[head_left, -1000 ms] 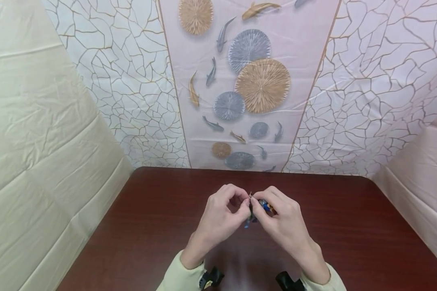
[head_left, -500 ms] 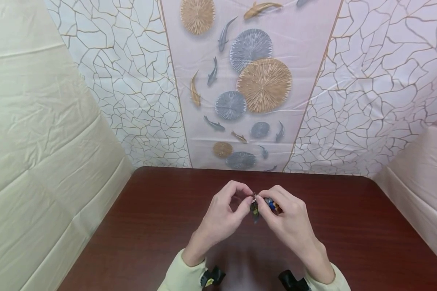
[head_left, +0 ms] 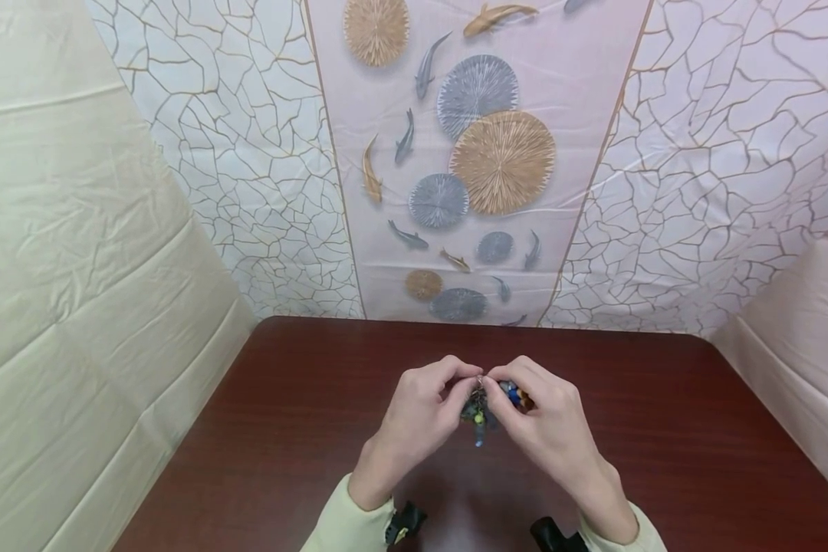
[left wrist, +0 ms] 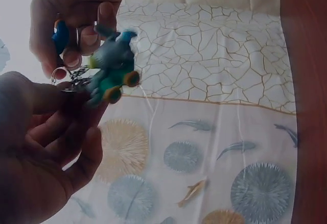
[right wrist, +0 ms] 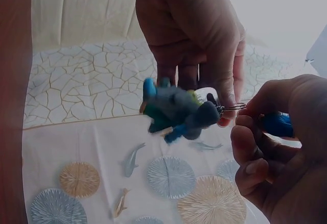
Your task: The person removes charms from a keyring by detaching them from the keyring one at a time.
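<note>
My left hand point(head_left: 421, 410) and right hand point(head_left: 541, 414) meet fingertip to fingertip above the table, both pinching a thin metal key ring point(right wrist: 236, 107). A short chain joins it to a small keychain figurine point(left wrist: 115, 60), grey-headed with a green body, orange feet and blue parts, which hangs below the fingers in the head view. A second charm, blue with some orange point(head_left: 514, 393), sits within my right hand's curled fingers; in the right wrist view its blue part point(right wrist: 277, 125) shows. The fingertips partly hide the ring.
A dark reddish-brown table point(head_left: 303, 399) lies beneath the hands. Behind it hangs a patterned cloth point(head_left: 448, 245) with printed fish and discs, and cream cloth point(head_left: 110, 307) closes off the left side. Each wrist carries a black camera mount point(head_left: 405, 524).
Both hands have shifted slightly right. The left thumb and fingers have come closer together at the ring, and the grey-green figurine has swung and now hangs more in view between the hands.
</note>
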`<state>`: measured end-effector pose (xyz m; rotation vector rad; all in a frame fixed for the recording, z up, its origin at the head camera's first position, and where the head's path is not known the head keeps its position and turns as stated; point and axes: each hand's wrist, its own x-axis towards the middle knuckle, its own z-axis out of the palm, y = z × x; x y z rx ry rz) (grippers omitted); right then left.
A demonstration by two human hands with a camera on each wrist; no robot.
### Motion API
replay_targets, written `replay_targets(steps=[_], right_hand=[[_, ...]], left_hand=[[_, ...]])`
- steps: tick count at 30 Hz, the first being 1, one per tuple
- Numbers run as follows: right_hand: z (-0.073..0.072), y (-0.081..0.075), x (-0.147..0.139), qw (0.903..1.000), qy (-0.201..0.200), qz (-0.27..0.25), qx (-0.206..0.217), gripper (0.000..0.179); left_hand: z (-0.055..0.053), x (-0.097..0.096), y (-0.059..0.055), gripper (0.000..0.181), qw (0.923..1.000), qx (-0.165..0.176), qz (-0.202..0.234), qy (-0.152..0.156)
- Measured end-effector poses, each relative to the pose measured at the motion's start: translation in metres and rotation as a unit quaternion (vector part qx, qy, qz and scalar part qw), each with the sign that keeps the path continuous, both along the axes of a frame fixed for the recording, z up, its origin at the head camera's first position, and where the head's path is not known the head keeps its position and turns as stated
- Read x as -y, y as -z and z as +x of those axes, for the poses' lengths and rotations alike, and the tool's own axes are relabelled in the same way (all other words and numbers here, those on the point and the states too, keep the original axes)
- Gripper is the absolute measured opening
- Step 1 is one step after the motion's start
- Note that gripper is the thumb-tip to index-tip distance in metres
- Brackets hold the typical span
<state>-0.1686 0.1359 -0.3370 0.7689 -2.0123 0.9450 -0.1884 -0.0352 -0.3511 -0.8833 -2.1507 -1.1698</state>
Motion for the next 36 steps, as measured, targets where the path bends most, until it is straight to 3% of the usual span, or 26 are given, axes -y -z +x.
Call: replay_targets(steps=[3, 8, 11, 13, 16, 20, 22, 24, 29, 31, 33, 36], right_hand=[[0.0011, -0.0003, 0.0012, 1.0, -0.005, 0.002, -0.002, 0.017], [0.0029, -0.001, 0.0025, 0.9999, -0.013, 0.0, 0.007, 0.016], [0.0023, -0.0006, 0.0027, 0.9999, -0.014, -0.002, 0.004, 0.017], [0.0015, -0.0002, 0.0025, 0.9999, -0.014, -0.003, 0.006, 0.017], [0.0003, 0.001, 0.0017, 0.9998, -0.011, -0.003, 0.013, 0.016], [-0.0002, 0.0021, 0.0006, 0.9998, -0.009, 0.001, 0.021, 0.015], [-0.0004, 0.0022, 0.0005, 0.9997, -0.011, 0.002, 0.02, 0.015], [-0.0005, 0.0021, 0.0009, 0.9998, -0.016, 0.001, 0.015, 0.015], [0.0, 0.0015, 0.003, 0.9994, -0.032, -0.001, -0.013, 0.017], [0.0001, 0.0012, 0.0034, 0.9992, -0.034, -0.002, -0.022, 0.018], [-0.0004, 0.0012, 0.0032, 0.999, -0.035, -0.002, -0.027, 0.018], [-0.0012, 0.0011, 0.0024, 0.999, -0.032, -0.003, -0.031, 0.018]], left_hand=[[0.0, 0.0002, -0.0005, 0.006, 0.9997, 0.013, 0.02, 0.0], [-0.0009, 0.0009, 0.0003, 0.007, 0.9973, 0.062, 0.039, 0.014], [-0.0015, 0.0007, 0.0006, 0.008, 0.9978, 0.058, 0.028, 0.011], [-0.0022, 0.0003, 0.0006, 0.007, 0.9992, 0.036, 0.018, 0.008], [-0.0029, -0.0003, 0.001, 0.008, 0.9995, -0.028, -0.007, -0.008], [-0.0029, -0.0005, 0.0012, 0.008, 0.9927, -0.109, -0.034, -0.04], [-0.003, -0.0004, 0.0013, 0.006, 0.9907, -0.122, -0.038, -0.047], [-0.003, 0.0, 0.0015, 0.006, 0.9932, -0.105, -0.03, -0.042], [-0.0023, 0.0022, 0.0007, 0.009, 0.9998, -0.009, 0.01, -0.016], [-0.0021, 0.0028, 0.0001, 0.008, 0.9998, 0.012, 0.014, -0.008], [-0.0024, 0.0029, -0.0001, 0.009, 0.9999, 0.008, 0.01, -0.002], [-0.0027, 0.0025, -0.0004, 0.011, 0.999, -0.043, -0.01, -0.004]])
